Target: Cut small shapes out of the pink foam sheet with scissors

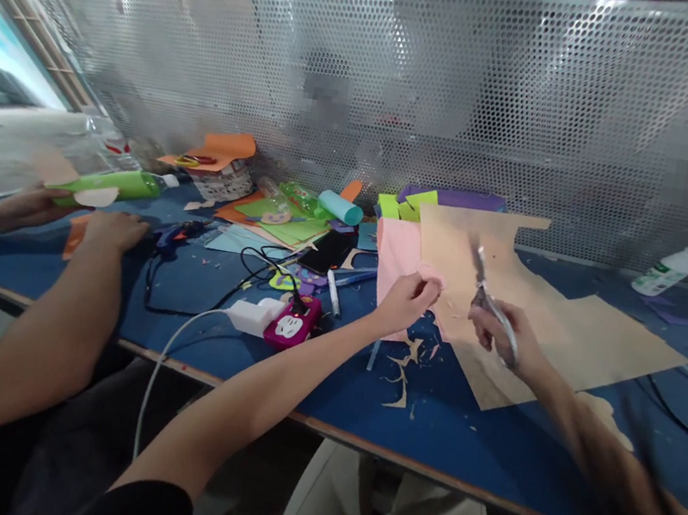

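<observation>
My left hand (407, 304) is closed in a pinch on a small pink paper piece (431, 277) with a rounded edge. My right hand (502, 333) is wrapped round the handles of a pair of scissors (481, 277), whose blades point up and away and are blurred. A gap separates the scissors from the pink piece. Beneath both hands lie a pink sheet (393, 252) and a large tan sheet (526, 299), the tan one overlapping the pink. Thin tan offcuts (404, 380) are scattered on the blue tabletop (335, 395) below my left hand.
At left, a co-worker's hands (116, 232) are beside a green bottle (126, 185). A pink power adapter (292, 323) with cables sits left of my forearm. Coloured sheets (271, 224) lie behind it. A white glue bottle (670, 270) leans near the perforated metal screen (433, 106).
</observation>
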`<control>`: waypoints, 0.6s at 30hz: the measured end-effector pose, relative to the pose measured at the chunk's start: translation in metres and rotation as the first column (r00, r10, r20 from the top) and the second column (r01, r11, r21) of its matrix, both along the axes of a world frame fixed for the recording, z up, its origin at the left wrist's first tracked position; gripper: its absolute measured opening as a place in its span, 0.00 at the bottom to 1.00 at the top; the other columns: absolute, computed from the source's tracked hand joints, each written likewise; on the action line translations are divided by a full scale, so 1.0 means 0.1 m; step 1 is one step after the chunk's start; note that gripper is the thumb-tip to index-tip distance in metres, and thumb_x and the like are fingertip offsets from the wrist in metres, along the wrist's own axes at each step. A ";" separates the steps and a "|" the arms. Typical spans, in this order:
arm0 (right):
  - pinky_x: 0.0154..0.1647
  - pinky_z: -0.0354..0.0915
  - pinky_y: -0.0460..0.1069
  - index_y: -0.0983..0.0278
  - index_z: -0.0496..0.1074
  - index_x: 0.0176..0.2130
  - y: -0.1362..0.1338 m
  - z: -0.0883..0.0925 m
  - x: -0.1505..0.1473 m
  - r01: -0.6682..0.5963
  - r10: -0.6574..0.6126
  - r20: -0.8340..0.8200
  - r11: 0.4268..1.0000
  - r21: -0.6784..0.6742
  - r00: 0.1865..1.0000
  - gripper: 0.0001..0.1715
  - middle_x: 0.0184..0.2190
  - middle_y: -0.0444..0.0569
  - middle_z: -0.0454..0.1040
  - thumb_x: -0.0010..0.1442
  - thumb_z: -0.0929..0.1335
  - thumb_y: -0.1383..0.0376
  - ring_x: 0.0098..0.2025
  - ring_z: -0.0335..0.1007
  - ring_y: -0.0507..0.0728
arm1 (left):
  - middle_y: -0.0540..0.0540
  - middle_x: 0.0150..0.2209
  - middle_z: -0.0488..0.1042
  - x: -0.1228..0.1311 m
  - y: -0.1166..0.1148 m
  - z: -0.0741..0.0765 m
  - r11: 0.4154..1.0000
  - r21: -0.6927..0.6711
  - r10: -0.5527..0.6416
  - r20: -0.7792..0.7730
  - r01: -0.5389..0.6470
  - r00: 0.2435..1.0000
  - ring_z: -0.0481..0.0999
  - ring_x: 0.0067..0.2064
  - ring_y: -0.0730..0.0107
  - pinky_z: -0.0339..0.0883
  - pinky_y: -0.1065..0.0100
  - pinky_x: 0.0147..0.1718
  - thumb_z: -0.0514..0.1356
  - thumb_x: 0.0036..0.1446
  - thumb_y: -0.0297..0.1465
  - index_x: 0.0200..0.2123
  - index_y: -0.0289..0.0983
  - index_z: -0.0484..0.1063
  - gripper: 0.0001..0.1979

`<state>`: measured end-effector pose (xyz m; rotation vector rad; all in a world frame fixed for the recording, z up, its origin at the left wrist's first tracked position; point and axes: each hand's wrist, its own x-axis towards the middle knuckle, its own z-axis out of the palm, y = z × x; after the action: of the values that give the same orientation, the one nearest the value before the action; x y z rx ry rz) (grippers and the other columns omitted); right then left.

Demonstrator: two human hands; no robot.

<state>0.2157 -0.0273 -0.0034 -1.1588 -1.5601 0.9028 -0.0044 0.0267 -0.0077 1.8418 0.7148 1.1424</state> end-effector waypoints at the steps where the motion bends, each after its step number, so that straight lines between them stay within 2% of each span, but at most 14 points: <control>1: 0.14 0.53 0.46 0.60 0.71 0.29 0.01 0.01 0.00 0.031 -0.027 -0.100 0.999 0.043 0.995 0.17 0.15 0.39 0.62 0.59 0.72 0.51 0.14 0.55 0.49 | 0.54 0.23 0.61 0.00 0.00 0.01 1.000 0.010 0.002 -0.031 -0.001 1.000 0.64 0.26 0.73 0.58 0.68 0.30 0.49 0.74 0.42 0.32 0.40 0.63 0.18; 4: 0.14 0.50 0.45 0.59 0.69 0.31 0.05 0.03 0.00 0.122 -0.075 -0.343 0.986 0.118 0.936 0.14 0.19 0.39 0.63 0.59 0.73 0.54 0.15 0.52 0.47 | 0.53 0.25 0.66 -0.03 -0.01 0.05 0.996 0.088 0.025 -0.193 -0.008 0.981 0.67 0.27 0.71 0.58 0.67 0.31 0.49 0.75 0.44 0.37 0.39 0.68 0.18; 7: 0.13 0.48 0.44 0.59 0.68 0.30 0.07 0.01 -0.02 0.233 -0.153 -0.429 0.963 0.139 0.890 0.14 0.19 0.38 0.65 0.56 0.74 0.56 0.15 0.51 0.46 | 0.52 0.25 0.67 -0.07 0.00 0.10 0.985 0.170 0.060 -0.364 0.003 0.929 0.68 0.28 0.69 0.55 0.66 0.31 0.50 0.76 0.43 0.39 0.39 0.70 0.18; 10: 0.13 0.50 0.44 0.59 0.69 0.31 0.06 -0.02 -0.06 0.282 -0.209 -0.404 0.951 0.130 0.891 0.12 0.21 0.42 0.73 0.55 0.75 0.58 0.14 0.53 0.46 | 0.50 0.26 0.70 -0.09 0.02 0.11 0.969 0.244 0.096 -0.497 0.033 0.862 0.70 0.29 0.66 0.54 0.65 0.32 0.49 0.77 0.43 0.40 0.39 0.72 0.19; 13: 0.14 0.55 0.45 0.59 0.72 0.32 0.02 -0.02 -0.08 0.288 -0.239 -0.315 0.950 0.120 0.919 0.10 0.28 0.46 0.81 0.55 0.75 0.59 0.15 0.57 0.47 | 0.46 0.31 0.76 -0.07 0.05 0.10 0.953 0.297 0.126 -0.589 0.068 0.798 0.75 0.33 0.63 0.58 0.65 0.34 0.48 0.78 0.44 0.44 0.38 0.73 0.19; 18: 0.22 0.63 0.48 0.57 0.76 0.37 -0.03 0.00 -0.07 0.293 -0.262 -0.171 0.937 0.191 0.950 0.10 0.38 0.50 0.85 0.53 0.76 0.61 0.22 0.65 0.52 | 0.41 0.40 0.83 -0.02 0.03 0.09 0.938 0.331 0.181 -0.723 0.103 0.667 0.82 0.38 0.58 0.65 0.63 0.37 0.47 0.79 0.43 0.53 0.38 0.72 0.19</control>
<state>0.2091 -0.0307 -0.0030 -1.1006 -1.3010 0.5993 -0.0068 0.0300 0.0016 2.6584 1.0568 0.4898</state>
